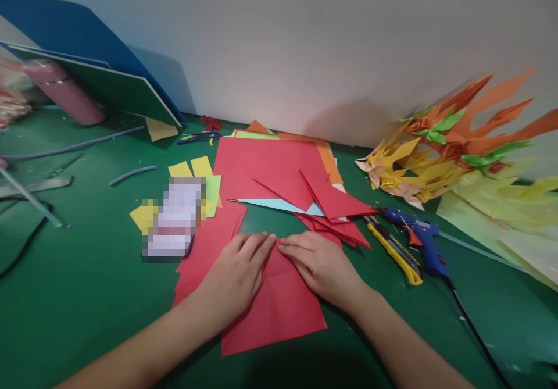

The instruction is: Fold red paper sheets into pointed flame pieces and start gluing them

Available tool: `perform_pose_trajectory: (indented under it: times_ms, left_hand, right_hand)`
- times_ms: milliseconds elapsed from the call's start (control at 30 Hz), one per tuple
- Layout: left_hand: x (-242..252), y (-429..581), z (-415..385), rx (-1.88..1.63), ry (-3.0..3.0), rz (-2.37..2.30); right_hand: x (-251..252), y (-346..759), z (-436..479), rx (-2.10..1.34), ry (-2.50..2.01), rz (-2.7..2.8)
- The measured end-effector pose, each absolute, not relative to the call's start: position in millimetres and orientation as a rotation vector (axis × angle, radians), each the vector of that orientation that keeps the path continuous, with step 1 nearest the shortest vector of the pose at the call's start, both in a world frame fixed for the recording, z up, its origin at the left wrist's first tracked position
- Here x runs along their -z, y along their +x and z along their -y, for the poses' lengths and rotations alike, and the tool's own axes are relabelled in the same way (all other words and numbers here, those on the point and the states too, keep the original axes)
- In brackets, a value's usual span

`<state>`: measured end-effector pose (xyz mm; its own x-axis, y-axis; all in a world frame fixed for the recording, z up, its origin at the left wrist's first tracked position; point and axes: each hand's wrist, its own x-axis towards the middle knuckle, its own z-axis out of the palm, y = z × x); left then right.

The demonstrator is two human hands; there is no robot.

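A red sheet of paper (279, 313) lies on the green table (87, 296) in front of me, its top folded toward a point. My left hand (238, 272) lies flat on its upper left part, fingers stretched out and pressing down. My right hand (320, 264) lies flat on its upper right part, fingers stretched toward the left hand. The fingertips of both hands nearly meet at the sheet's top middle. Neither hand grips anything.
A stack of red and coloured sheets (270, 168) with folded red pieces (335, 209) lies behind. To the right are a yellow box cutter (394, 249), a blue glue gun (421, 238) with cord, and paper flowers (436, 156). Yellow squares (192, 171) and boards (100, 86) are at the left.
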<state>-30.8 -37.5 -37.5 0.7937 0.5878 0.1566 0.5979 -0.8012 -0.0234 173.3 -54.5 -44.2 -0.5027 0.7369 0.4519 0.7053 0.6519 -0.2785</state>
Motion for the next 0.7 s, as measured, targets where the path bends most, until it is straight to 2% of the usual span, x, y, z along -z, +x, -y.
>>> perform_pose_trajectory:
  times_ms: [367,700]
  left_hand:
    - [37.6,-30.6,37.0,0.200,-2.926,0.987]
    - [38.2,-32.0,37.8,0.329,-2.886,0.912]
  right_hand:
    - [41.5,172.3,55.6,-0.100,-1.137,2.340]
    - [41.6,172.5,54.6,-0.154,-1.116,2.300]
